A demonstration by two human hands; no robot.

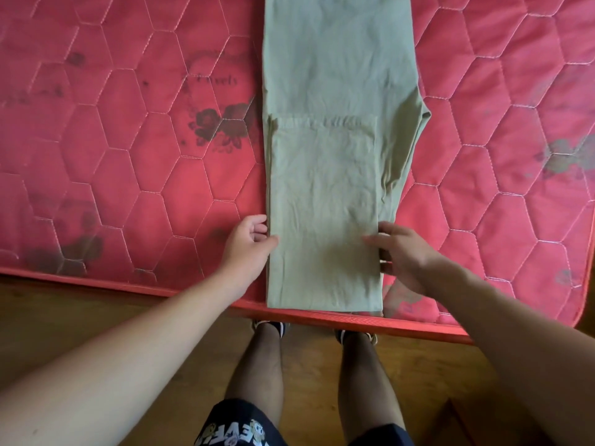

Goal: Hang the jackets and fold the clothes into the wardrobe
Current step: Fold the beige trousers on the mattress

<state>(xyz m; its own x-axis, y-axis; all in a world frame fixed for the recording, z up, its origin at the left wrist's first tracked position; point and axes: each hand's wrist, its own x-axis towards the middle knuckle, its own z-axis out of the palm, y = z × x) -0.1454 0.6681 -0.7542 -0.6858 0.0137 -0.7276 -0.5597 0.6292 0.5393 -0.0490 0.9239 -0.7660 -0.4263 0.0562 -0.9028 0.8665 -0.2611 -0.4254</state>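
Trousers [325,188] in pale green lie half-folded on the red mattress [128,156], near its front edge. Left hand [249,243] and right hand [399,252] each pinch a side edge, thumbs on top; lifting both sides evenly should keep the next fold square.

Green garment [325,175] runs off frame at 12 o'clock, far end unseen. Mattress [128,140] cut at 9, 12 and 3. Left hand [249,244] pinches the garment's 9 o'clock edge, fingertips tucked out of sight. Right hand [405,252] grips the 3 o'clock edge, lower fingers under cloth. Mattress lettering [219,80] unreadable. Shoes [277,328] mostly hidden by the mattress rim. Shorts [238,426] print cut at 6.
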